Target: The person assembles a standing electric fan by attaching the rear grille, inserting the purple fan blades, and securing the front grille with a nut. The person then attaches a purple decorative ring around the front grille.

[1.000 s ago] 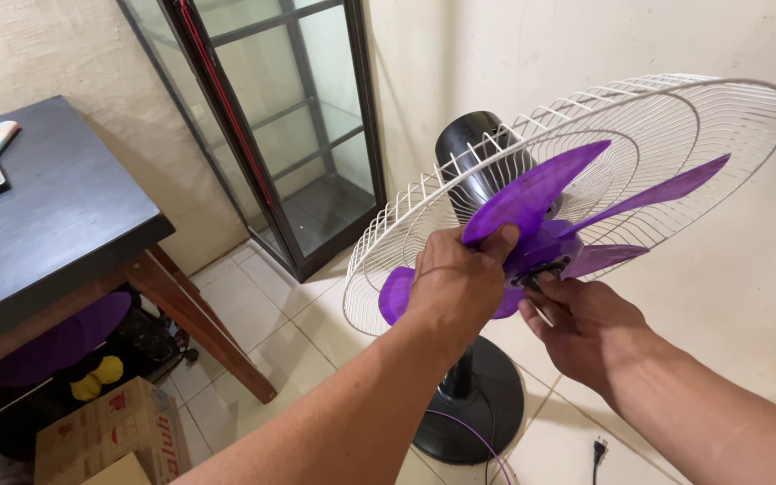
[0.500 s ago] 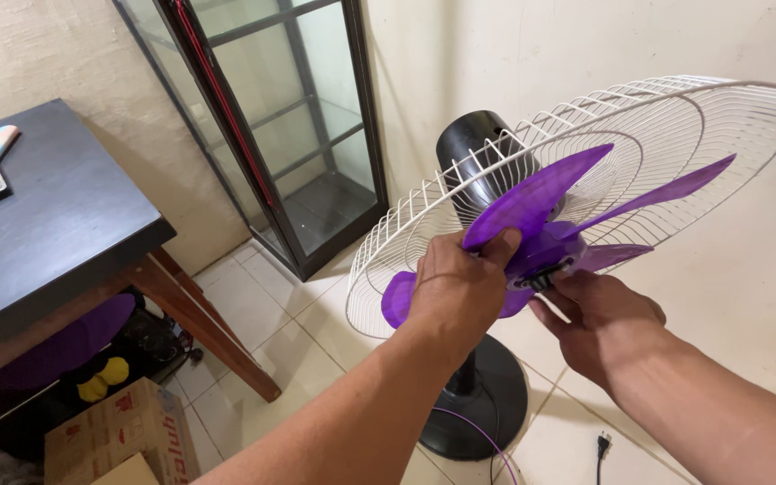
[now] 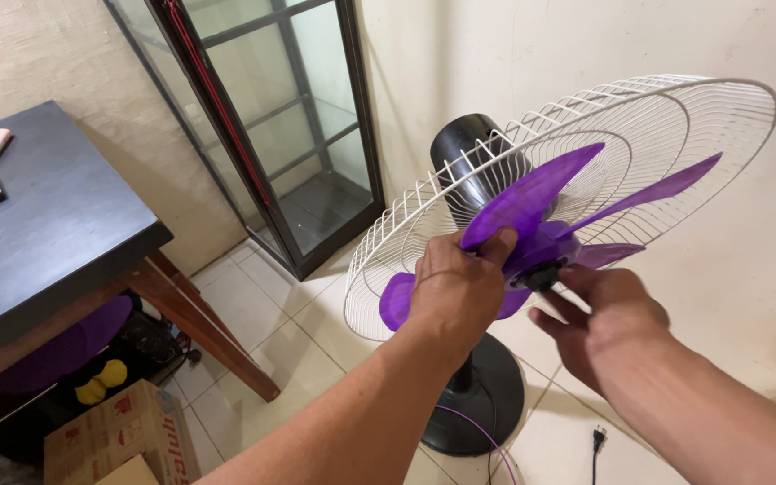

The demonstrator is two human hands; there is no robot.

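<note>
The purple fan blade (image 3: 532,211) sits on the motor shaft in front of the white wire guard (image 3: 675,135) of a standing fan; it looks thin, light and somewhat flexible, likely to crack if bent, so the stiff root is the safest hold. The left hand (image 3: 455,287) has its fingers clamped there; the right hand (image 3: 608,310) pinches the dark hub cap (image 3: 541,274).
</note>
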